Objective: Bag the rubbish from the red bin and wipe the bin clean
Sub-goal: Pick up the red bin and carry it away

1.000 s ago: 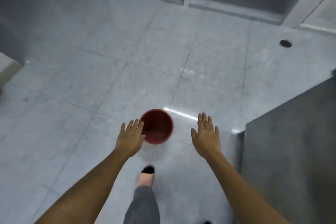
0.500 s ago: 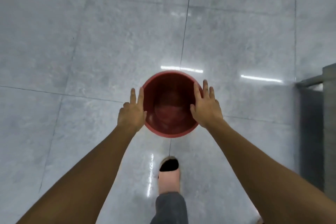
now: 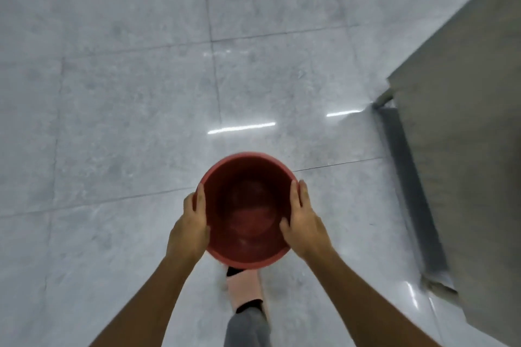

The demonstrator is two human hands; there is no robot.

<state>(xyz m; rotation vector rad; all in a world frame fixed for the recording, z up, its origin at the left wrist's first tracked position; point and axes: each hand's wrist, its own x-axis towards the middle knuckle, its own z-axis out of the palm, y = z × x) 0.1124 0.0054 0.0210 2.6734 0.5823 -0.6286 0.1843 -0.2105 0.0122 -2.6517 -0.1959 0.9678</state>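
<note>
The round red bin (image 3: 248, 175) is seen from straight above, low in the middle of the head view. Its inside looks bare, with only the dark red bottom showing. My left hand (image 3: 189, 227) wraps the bin's left side, fingers along the rim. My right hand (image 3: 304, 222) grips the right side, thumb over the rim's inner edge. The bin's near rim covers part of my foot, so it appears to be held above the floor.
Glossy grey floor tiles (image 3: 135, 121) spread all around. A grey partition panel (image 3: 465, 135) with a dark base strip stands at the right. My foot in a pink slipper (image 3: 245, 287) is just below the bin.
Both hands went from hovering open near the bin to closing on its two sides. The bin now sits nearer and larger in view, over my foot.
</note>
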